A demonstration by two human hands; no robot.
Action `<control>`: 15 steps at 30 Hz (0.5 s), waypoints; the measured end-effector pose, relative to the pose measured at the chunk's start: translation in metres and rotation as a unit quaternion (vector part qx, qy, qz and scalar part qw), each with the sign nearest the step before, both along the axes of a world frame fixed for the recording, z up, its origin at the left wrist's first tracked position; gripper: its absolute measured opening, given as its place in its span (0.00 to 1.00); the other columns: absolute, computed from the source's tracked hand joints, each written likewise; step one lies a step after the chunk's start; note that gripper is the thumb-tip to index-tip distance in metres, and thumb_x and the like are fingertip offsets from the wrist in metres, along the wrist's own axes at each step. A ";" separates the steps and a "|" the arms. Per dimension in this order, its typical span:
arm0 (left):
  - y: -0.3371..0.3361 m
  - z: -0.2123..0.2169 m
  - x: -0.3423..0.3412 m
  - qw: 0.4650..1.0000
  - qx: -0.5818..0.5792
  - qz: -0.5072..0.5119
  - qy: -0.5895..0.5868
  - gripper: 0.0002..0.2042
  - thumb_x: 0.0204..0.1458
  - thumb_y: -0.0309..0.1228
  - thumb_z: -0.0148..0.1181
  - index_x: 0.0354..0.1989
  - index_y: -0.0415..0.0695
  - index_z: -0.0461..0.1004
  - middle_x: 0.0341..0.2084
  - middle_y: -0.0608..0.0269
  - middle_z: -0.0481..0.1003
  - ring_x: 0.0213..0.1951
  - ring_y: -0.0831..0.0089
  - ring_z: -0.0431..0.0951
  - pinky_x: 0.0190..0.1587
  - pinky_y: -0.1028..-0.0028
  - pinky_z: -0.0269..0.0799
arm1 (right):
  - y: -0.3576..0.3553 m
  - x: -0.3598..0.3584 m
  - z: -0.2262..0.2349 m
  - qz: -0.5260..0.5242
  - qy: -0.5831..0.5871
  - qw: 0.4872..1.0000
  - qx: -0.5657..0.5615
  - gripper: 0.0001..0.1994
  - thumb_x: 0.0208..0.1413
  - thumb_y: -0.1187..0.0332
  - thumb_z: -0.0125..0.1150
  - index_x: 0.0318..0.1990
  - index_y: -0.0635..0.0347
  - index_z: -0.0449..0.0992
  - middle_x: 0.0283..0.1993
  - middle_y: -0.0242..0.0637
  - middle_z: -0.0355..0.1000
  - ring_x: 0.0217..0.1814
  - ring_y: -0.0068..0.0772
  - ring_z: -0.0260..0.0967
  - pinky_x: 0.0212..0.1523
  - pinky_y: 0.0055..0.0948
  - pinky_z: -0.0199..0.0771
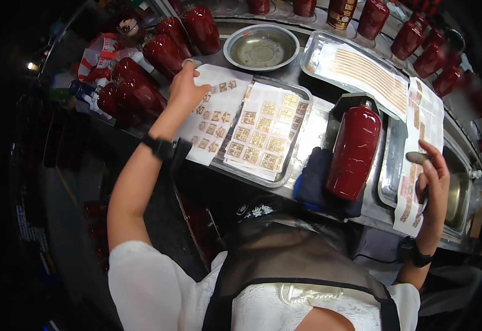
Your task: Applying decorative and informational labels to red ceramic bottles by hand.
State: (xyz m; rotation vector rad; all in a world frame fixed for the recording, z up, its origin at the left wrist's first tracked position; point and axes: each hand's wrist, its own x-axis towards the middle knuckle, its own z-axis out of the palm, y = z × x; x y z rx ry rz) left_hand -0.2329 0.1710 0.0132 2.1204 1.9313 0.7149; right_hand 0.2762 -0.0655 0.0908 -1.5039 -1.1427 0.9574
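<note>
Care pays here: left hand (184, 88) pinches a small gold label off the sheet (212, 118) beside the tray (293, 157), while right hand (433, 179), fingers curled, grips a brush-like tool (417, 158) near the red bottle (354, 151), so peel slowly.

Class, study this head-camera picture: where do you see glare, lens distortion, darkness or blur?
Head view: glare streaks the red bottle lying on the bench and the steel bowl; the fisheye bends the metal tray edges and blackens the corners; the left side lies in deep shadow; a patch at the upper right is blurred; the left hand is sharp.
</note>
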 end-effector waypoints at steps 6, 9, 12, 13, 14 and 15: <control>0.042 -0.028 0.009 0.987 -0.034 0.031 0.154 0.37 0.33 0.34 0.77 0.57 0.48 0.67 0.56 0.55 0.69 0.62 0.51 0.63 0.60 0.53 0.60 | -0.042 0.006 -0.027 -0.036 0.017 0.998 -0.051 0.22 0.61 0.67 0.55 0.60 0.68 0.69 0.31 0.34 0.74 0.12 0.10 0.51 0.13 0.14 0.52; 0.066 -0.036 -0.001 0.984 -0.027 0.010 0.177 0.36 0.34 0.35 0.77 0.57 0.46 0.68 0.53 0.58 0.73 0.59 0.53 0.69 0.59 0.56 0.64 | -0.056 0.015 -0.038 -0.066 0.039 0.994 -0.074 0.20 0.63 0.66 0.53 0.60 0.68 0.69 0.28 0.33 0.74 0.09 0.12 0.50 0.12 0.15 0.53; 0.096 -0.046 -0.021 0.994 -0.049 -0.077 0.053 0.29 0.37 0.32 0.75 0.52 0.44 0.72 0.46 0.55 0.78 0.51 0.55 0.77 0.55 0.62 0.69 | -0.063 0.019 -0.044 -0.105 0.051 0.991 -0.067 0.20 0.62 0.67 0.55 0.58 0.71 0.70 0.14 0.22 0.59 0.10 0.10 0.49 0.14 0.15 0.53; 0.103 -0.054 -0.024 0.994 -0.009 -0.102 -0.041 0.22 0.40 0.25 0.71 0.46 0.40 0.75 0.39 0.54 0.81 0.42 0.56 0.81 0.49 0.66 0.74 | -0.064 0.019 -0.044 -0.111 0.053 0.990 -0.070 0.20 0.62 0.67 0.55 0.58 0.71 0.70 0.14 0.22 0.59 0.10 0.10 0.49 0.14 0.15 0.53; 0.114 -0.052 -0.032 0.994 -0.031 -0.107 0.010 0.18 0.41 0.22 0.69 0.44 0.37 0.75 0.36 0.56 0.81 0.38 0.63 0.82 0.44 0.69 0.76 | -0.064 0.018 -0.044 -0.101 0.054 0.991 -0.075 0.20 0.62 0.66 0.56 0.58 0.70 0.70 0.15 0.22 0.60 0.11 0.10 0.49 0.14 0.15 0.54; 0.119 -0.056 -0.036 0.992 -0.049 -0.112 -0.037 0.17 0.41 0.21 0.68 0.43 0.37 0.76 0.33 0.59 0.81 0.36 0.67 0.82 0.42 0.71 0.76 | -0.063 0.016 -0.044 -0.095 0.053 0.991 -0.072 0.20 0.61 0.66 0.56 0.57 0.69 0.71 0.16 0.23 0.62 0.11 0.10 0.49 0.15 0.15 0.54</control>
